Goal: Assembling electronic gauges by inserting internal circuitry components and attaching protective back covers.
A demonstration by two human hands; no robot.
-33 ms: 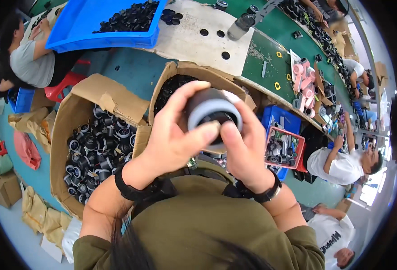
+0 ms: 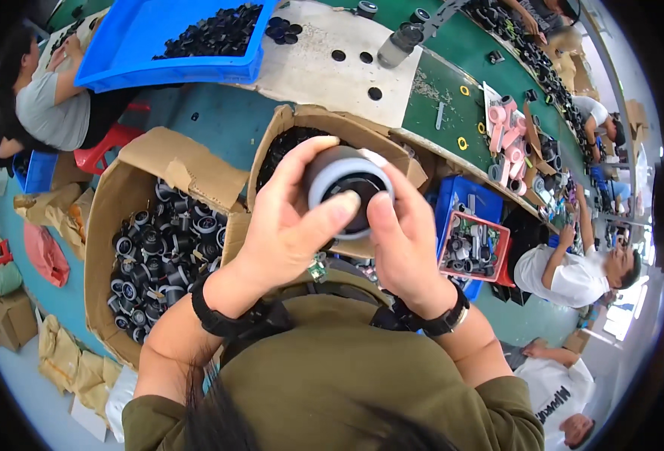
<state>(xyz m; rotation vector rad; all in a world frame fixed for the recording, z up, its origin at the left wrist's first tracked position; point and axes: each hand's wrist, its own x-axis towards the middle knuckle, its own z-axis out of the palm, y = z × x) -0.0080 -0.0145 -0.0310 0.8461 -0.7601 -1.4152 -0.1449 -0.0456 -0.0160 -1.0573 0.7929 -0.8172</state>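
I hold a black cylindrical part (image 2: 347, 184) with a pale grey ring around its open end, up close in the middle of the view. My left hand (image 2: 287, 225) wraps its left side, thumb lying across the ring. My right hand (image 2: 403, 240) grips it from the right, thumb pressing on the front rim. Both wrists wear black bands. Below and to the left, an open cardboard box (image 2: 133, 180) is filled with several similar black round parts (image 2: 159, 248). A second cardboard box (image 2: 302, 120) of black parts sits right behind my hands, partly hidden by them.
A blue tray (image 2: 166, 45) of black rings rests on the pale bench top at the back. A green workbench (image 2: 437, 98) runs to the right with pink parts. A blue crate (image 2: 475, 203) holds a red bin. One person (image 2: 46, 105) sits at left, another (image 2: 573, 274) at right.
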